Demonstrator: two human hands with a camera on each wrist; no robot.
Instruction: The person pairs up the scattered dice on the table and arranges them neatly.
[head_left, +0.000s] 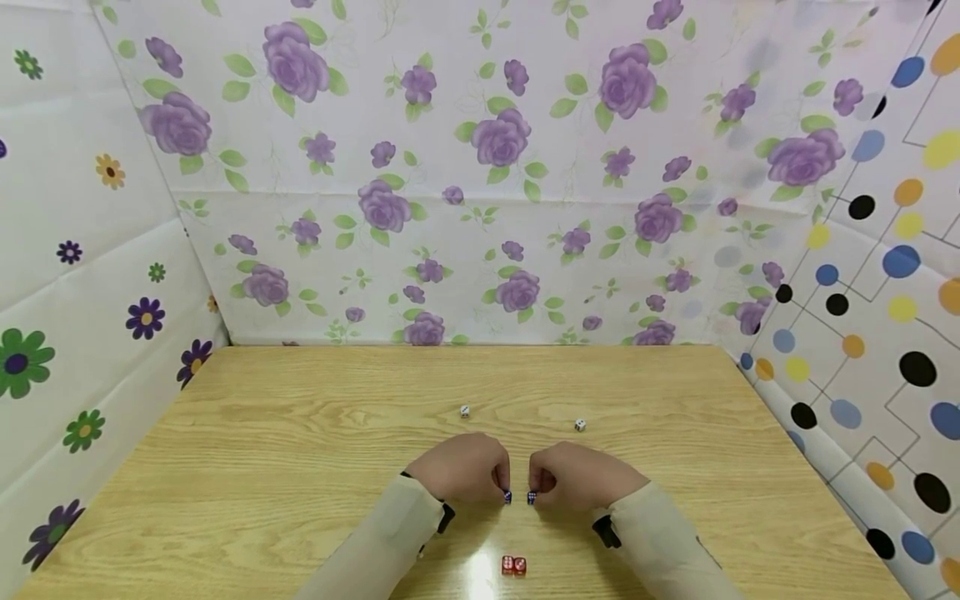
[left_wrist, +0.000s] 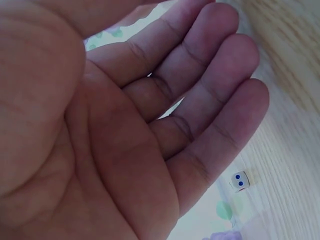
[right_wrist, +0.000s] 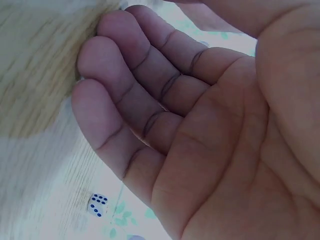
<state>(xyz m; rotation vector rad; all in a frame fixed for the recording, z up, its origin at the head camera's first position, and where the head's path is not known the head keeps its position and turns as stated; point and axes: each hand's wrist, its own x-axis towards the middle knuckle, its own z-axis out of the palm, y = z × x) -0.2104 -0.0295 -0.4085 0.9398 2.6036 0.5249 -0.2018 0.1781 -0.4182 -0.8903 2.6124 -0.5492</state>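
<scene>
One wooden table [head_left: 300, 433] is noted across the lower frame. Two hands are counted at lower centre: one blue die [head_left: 507, 497] is pinched by the left hand [head_left: 461, 468], another blue die [head_left: 532, 498] by the right hand [head_left: 585, 475]. Two red dice [head_left: 507, 565] are recorded at bottom centre, two white dice [head_left: 465, 412] above the hands. Both blue dice are partly covered; both hands are cut off in the wrist views.

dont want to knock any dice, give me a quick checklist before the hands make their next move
1. Left hand pinches left blue die: ok
2. Right hand pinches right blue die: ok
3. Gap between those two: ok, small but visible
4. Left red die and right red die clear of hands: ok
5. Left white die and right white die clear of hands: ok, beyond them
6. Grip firmness: cannot tell
</scene>
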